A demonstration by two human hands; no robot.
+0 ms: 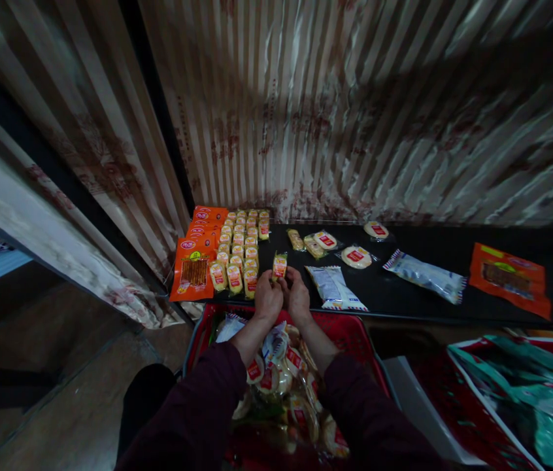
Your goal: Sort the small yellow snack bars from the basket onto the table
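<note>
Between my two hands, just above the shelf's front edge, is a small yellow wrapped snack cake [280,265] standing upright. My left hand [268,299] grips it from the left, fingers curled. My right hand [297,296] is closed on its lower right side. To the left, similar yellow snack packets [235,279] stand in tidy rows on the black shelf [276,243]. Beside them lie overlapping orange snack bags [192,269]. Below my forearms, a red basket [355,330] holds round wrapped crackers [284,379] and other packets.
On the shelf to the right lie loose yellow packets [296,240], round wrapped crackers [356,257], white-blue bags [336,288] and an orange bag [509,278]. Striped curtain [316,118] hangs behind. A dark post [161,98] rises at left. Another red crate [477,405] with green bags stands lower right.
</note>
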